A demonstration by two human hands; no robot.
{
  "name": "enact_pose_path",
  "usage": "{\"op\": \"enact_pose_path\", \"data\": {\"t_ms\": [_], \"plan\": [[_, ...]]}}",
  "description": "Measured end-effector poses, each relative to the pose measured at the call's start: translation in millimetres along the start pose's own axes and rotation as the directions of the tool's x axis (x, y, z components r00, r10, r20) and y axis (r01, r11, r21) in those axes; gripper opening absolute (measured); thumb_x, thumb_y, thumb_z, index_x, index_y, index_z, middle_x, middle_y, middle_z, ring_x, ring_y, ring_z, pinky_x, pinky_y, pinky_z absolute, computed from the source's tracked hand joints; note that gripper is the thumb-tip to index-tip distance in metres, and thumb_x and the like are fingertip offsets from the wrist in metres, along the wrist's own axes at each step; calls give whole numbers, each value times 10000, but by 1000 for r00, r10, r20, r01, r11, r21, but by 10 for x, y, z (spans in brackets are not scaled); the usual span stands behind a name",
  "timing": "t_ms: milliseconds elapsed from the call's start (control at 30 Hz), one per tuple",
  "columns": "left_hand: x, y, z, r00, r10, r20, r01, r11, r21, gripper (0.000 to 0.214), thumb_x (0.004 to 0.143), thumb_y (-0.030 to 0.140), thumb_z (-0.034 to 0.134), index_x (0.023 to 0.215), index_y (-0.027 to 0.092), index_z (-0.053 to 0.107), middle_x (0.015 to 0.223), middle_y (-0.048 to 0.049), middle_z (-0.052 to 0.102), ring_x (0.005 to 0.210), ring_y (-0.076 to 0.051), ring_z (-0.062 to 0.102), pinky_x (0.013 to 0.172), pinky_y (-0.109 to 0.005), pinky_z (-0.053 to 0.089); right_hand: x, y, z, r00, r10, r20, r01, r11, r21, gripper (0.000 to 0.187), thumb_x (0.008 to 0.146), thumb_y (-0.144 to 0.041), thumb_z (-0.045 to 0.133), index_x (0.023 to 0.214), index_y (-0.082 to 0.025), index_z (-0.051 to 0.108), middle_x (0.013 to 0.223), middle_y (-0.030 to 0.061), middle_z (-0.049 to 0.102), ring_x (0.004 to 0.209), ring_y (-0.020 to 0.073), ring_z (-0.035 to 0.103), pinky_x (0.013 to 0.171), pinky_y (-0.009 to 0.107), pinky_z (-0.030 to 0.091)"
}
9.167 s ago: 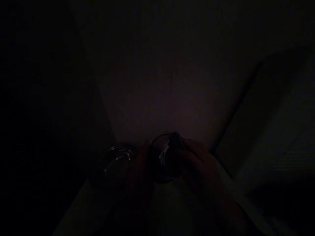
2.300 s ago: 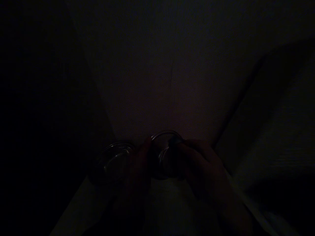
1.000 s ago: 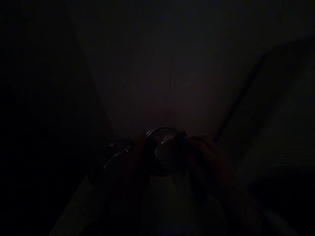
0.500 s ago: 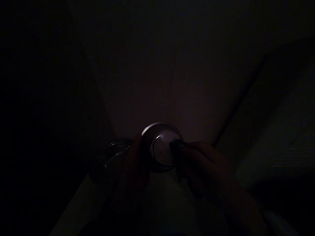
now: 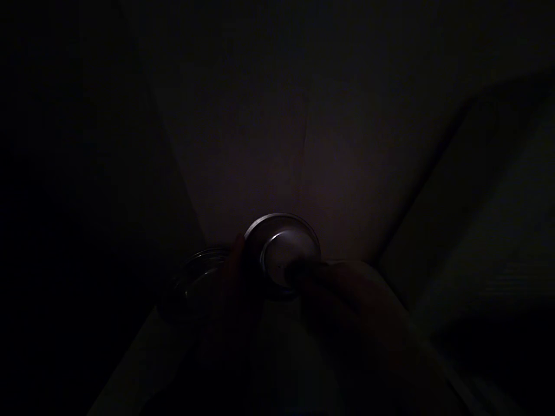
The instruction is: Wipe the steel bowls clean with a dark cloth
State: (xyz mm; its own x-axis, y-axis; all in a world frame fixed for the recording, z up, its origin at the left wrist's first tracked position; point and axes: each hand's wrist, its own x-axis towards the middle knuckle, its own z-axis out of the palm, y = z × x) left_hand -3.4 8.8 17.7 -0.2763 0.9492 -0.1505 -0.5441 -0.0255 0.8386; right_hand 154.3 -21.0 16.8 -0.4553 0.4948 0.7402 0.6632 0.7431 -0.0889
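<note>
The view is very dark. A shiny round metal bowl (image 5: 281, 245) is tilted with its hollow side toward me. My left hand (image 5: 232, 286) grips its left rim, thumb along the edge; the other fingers are lost in shadow. From the right, my right hand (image 5: 347, 294) reaches over the bowl, fingers closed on a small dark wad (image 5: 297, 267), perhaps a scrubber or cloth, which lies against the inside bottom. Just left of my left hand sits a second shiny bowl (image 5: 188, 283), partly covered by that hand.
Behind the bowl a dim wall (image 5: 260, 156) rises, with a thin vertical line on it. A pale surface (image 5: 134, 346) runs below the second bowl. On the right stands a lighter slanted panel (image 5: 489, 231) with a dark edge.
My right hand has moved the dark wad a little left and down across the inside of the bowl. The held bowl has shifted slightly left.
</note>
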Motion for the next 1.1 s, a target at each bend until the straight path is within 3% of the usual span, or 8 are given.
{"op": "enact_pose_path", "data": {"t_ms": [100,233,433,600,700,833,933,1100], "plan": [[41,-81,-39,999,53,-10,-54,997,-54,258,815,453,582,903,240,699,901,-37,737,1059,-243,640,815,-324,555,33,-110,65,998,-58,-23,57,998,-9,214,926,-167,471,923,-199,682,838,46,693,716,170,624,594,293,527],[65,-84,-42,993,113,36,-108,987,-122,183,809,419,603,836,270,704,857,-16,740,1036,-244,651,813,-328,559,46,-8,12,1000,-25,16,25,1000,-11,199,921,-174,482,944,-208,677,831,28,691,725,167,630,574,276,506],[-13,-162,-96,993,101,55,-95,990,-107,124,827,320,602,839,269,714,950,7,743,1122,-234,616,878,-313,545,64,-50,42,991,-130,-32,126,987,-103,207,925,-144,476,919,-188,679,790,35,677,684,160,597,569,287,487],[-31,-274,-215,985,169,-33,-169,985,-23,243,783,113,624,946,269,715,1117,59,705,1245,-168,522,990,-197,443,87,-169,99,982,-174,-66,166,980,-114,234,928,-128,452,925,-160,684,836,66,687,720,183,584,605,316,486],[4,-192,-154,989,143,23,-141,987,-71,134,830,244,605,919,265,703,1046,22,725,1172,-192,581,920,-256,504,70,-111,67,986,-148,-72,140,985,-100,234,916,-134,457,869,-174,683,778,48,678,692,177,583,587,307,474],[-23,-69,-6,997,51,63,-44,994,-97,233,849,418,569,839,225,700,861,-27,737,977,-213,669,786,-298,555,49,-50,72,986,-127,-110,120,990,-68,207,910,-156,472,894,-189,675,785,38,678,703,180,599,617,319,493],[-68,-54,85,994,-103,-19,103,995,8,289,799,484,612,762,210,697,749,-32,720,791,-200,693,634,-287,558,53,7,80,986,-62,-153,51,996,-79,192,904,-170,516,1042,-188,649,940,68,690,821,211,618,686,340,515],[-105,-20,155,977,-184,-103,192,979,70,303,764,508,640,727,212,695,721,-24,720,654,-176,674,531,-272,532,86,45,64,987,13,-163,-25,997,-73,253,906,-163,526,1149,-156,598,999,109,669,854,229,609,671,352,530]]}}
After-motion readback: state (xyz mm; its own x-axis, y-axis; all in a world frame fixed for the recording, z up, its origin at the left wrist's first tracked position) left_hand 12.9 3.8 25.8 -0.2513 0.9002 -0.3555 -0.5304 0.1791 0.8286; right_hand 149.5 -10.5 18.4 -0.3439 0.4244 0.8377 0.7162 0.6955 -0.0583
